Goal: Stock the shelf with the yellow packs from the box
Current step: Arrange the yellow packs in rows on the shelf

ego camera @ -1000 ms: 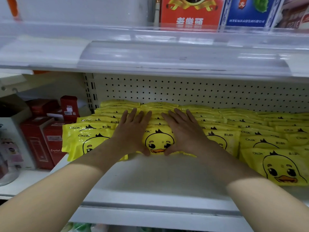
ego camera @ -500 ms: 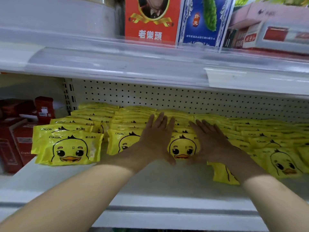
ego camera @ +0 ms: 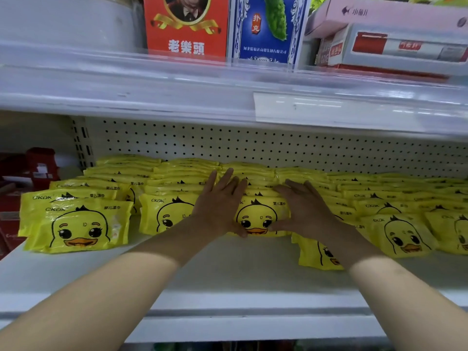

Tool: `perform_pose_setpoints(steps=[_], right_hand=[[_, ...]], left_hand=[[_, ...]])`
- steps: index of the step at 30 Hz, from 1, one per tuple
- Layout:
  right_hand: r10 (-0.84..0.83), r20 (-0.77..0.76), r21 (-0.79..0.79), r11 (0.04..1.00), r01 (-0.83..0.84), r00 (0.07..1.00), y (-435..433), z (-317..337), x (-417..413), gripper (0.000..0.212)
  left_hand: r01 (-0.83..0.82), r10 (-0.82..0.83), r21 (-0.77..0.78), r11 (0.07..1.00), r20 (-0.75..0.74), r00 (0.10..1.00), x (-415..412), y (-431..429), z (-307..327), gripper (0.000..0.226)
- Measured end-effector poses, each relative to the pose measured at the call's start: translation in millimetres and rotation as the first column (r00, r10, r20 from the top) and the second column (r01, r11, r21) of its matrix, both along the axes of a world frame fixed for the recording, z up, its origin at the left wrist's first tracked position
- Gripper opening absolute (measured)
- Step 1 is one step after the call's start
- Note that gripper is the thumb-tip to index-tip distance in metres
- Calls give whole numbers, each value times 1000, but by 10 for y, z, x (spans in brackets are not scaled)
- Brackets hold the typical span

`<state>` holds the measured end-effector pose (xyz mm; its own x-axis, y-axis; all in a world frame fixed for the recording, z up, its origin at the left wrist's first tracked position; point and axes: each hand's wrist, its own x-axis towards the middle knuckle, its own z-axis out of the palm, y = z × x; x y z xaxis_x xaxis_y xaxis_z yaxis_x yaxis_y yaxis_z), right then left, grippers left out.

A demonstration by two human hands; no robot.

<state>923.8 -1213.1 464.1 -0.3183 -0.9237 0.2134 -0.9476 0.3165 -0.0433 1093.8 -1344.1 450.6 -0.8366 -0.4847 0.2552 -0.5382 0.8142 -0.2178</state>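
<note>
Rows of yellow duck-face packs lie overlapping on the white shelf (ego camera: pixel 228 272), reaching back to the pegboard wall. Both my hands lie flat with straight fingers on either side of the middle front pack (ego camera: pixel 258 216). My left hand (ego camera: pixel 219 206) presses its left part and my right hand (ego camera: pixel 304 209) presses its right part, the thumbs nearly meeting under the duck's beak. Another pack (ego camera: pixel 78 224) lies at the front left, and one (ego camera: pixel 316 252) sits lower under my right wrist. No box is in view.
Red cartons (ego camera: pixel 15 193) stand on the neighbouring shelf at the left. Above, a clear-fronted upper shelf (ego camera: pixel 228 97) overhangs, carrying a red box (ego camera: pixel 186 26), a blue box (ego camera: pixel 266 29) and white-red cartons (ego camera: pixel 395 44). Bare shelf lies in front of the packs.
The view has shifted right and up, so the packs sit further left in frame. My hands stay flat on the middle pack; they have drawn slightly closer at the thumbs.
</note>
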Motion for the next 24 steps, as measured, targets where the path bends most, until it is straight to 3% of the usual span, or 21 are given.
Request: perform_pose_setpoints(steps=[7,15,20,24], right_hand=[[10,20,63,998,-12,1000,-93,51,95,113],[-61,-85,62,996,66,995,-194,50,327,114],[46,-10,-126,991,-47,999,-464,181,1023,109],[187,29,-182,967,-178,982,-785,174,1745,104]], left_hand=[[-33,33,-70,997,-5,999,-66,58,-14,123],[-48,48,-4,999,-8,999,356,87,89,127],[-120,124,37,992,-146,982,1408,-337,181,130],[-185,286,277,943,-386,877,2415,-796,220,143]])
